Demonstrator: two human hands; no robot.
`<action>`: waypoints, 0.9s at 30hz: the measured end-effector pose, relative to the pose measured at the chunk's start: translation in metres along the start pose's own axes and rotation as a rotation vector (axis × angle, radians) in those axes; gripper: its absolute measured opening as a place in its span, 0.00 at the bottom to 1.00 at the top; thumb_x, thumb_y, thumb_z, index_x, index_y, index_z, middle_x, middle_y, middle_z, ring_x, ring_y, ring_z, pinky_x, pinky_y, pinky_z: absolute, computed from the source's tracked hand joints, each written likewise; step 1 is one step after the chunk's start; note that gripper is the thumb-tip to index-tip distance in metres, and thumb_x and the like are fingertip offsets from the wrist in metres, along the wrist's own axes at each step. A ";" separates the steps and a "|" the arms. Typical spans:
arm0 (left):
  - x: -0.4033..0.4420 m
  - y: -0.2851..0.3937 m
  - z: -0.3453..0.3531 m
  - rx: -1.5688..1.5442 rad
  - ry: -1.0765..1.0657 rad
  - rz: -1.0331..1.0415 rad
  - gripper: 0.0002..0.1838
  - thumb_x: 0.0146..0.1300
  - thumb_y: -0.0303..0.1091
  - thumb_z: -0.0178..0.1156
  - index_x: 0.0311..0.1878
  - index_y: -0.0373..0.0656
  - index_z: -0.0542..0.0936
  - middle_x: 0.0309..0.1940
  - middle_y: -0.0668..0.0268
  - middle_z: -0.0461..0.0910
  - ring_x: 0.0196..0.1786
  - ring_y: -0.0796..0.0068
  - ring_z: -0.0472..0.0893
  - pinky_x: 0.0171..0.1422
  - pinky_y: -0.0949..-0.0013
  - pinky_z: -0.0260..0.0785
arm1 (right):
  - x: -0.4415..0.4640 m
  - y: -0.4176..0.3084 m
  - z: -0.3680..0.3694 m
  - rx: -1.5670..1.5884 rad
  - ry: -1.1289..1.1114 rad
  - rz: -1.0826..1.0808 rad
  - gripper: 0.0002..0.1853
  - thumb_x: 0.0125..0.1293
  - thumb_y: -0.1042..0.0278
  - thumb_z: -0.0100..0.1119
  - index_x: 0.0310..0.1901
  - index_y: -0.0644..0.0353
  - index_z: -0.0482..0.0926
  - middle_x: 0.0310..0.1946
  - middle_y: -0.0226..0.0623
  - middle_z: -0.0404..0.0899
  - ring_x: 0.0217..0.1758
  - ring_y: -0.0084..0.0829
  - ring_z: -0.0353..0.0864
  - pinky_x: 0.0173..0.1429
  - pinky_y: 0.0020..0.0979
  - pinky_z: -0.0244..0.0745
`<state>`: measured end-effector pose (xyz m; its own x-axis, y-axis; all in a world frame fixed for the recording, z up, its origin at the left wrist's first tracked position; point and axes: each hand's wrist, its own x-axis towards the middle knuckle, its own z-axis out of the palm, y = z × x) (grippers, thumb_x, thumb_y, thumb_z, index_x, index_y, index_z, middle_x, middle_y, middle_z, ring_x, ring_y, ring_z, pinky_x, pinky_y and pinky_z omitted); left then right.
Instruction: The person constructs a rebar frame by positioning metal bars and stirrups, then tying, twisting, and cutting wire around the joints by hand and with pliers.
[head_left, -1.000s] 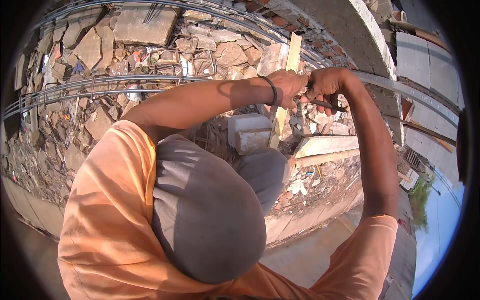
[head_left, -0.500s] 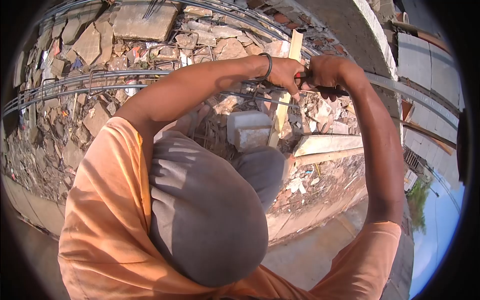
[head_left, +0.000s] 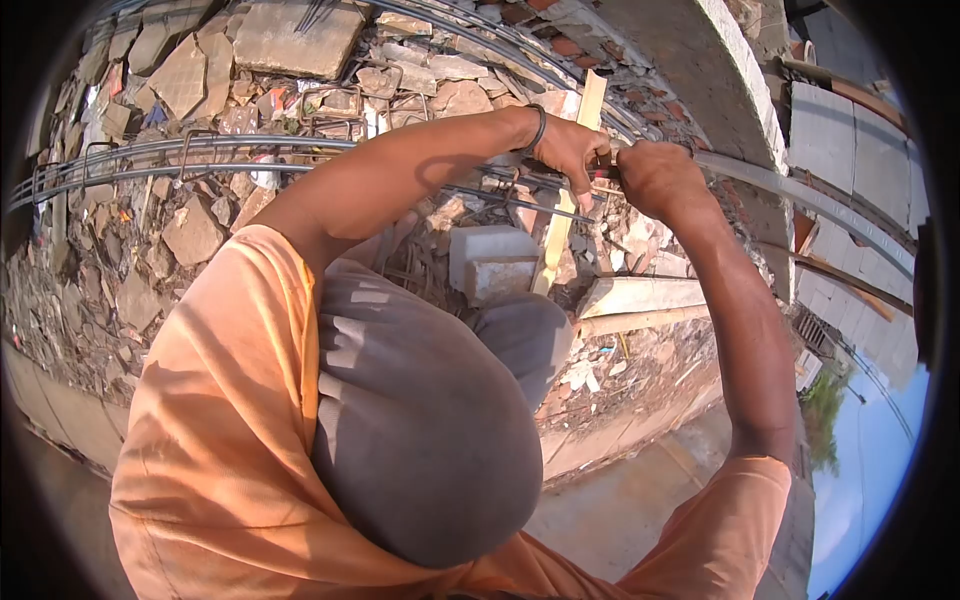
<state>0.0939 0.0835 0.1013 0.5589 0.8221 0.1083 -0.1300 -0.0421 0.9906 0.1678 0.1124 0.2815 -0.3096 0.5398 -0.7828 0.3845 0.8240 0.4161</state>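
My left hand (head_left: 572, 152), with a dark band at the wrist, is bent over the rebar (head_left: 480, 192) beside a light wooden strip (head_left: 592, 100). Its fingers are curled inward, and what they pinch, if anything, is too small to make out. Right up against it, my right hand (head_left: 660, 180) is closed in a fist round a dark tool with a red part (head_left: 604, 173). Most of that tool is hidden by the fingers, so its kind does not show. Bent stirrups (head_left: 190, 150) ring the long bars to the left.
Broken concrete and brick rubble (head_left: 190, 235) covers the ground. White blocks (head_left: 495, 262) and a board (head_left: 640, 297) lie below the hands. A concrete beam (head_left: 735, 90) runs along the upper right, with a metal bar (head_left: 820, 195) crossing it. My grey-clad knee (head_left: 430, 420) fills the middle.
My right hand has rolled over, and the dark end that stuck out beneath its fingers is now hidden. My left hand stays nearly in place beside the wooden strip.
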 end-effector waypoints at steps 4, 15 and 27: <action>-0.078 0.013 -0.013 0.119 0.040 -0.346 0.34 0.54 0.33 0.63 0.64 0.35 0.65 0.45 0.50 0.80 0.48 0.64 0.81 0.49 0.66 0.71 | 0.011 0.013 0.015 0.157 -0.230 -0.069 0.14 0.65 0.66 0.52 0.36 0.70 0.82 0.31 0.50 0.83 0.36 0.43 0.85 0.43 0.43 0.77; -0.110 -0.044 0.011 0.510 0.094 -0.231 0.25 0.64 0.31 0.53 0.65 0.58 0.72 0.39 0.49 0.82 0.42 0.51 0.81 0.48 0.55 0.73 | 0.021 0.019 0.114 0.528 -0.132 0.019 0.24 0.65 0.45 0.60 0.46 0.61 0.82 0.36 0.55 0.81 0.45 0.53 0.79 0.55 0.43 0.71; -0.013 0.014 0.041 0.485 0.319 -0.020 0.30 0.52 0.37 0.67 0.55 0.31 0.69 0.42 0.49 0.80 0.51 0.48 0.79 0.55 0.56 0.71 | 0.041 0.041 0.001 0.714 -0.671 -0.098 0.25 0.59 0.58 0.69 0.48 0.72 0.74 0.24 0.50 0.82 0.18 0.38 0.83 0.18 0.34 0.80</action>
<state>0.1185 0.0492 0.1173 0.2730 0.9528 0.1331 0.3103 -0.2181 0.9253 0.1722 0.1683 0.2659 0.1048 0.0824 -0.9911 0.8869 0.4432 0.1306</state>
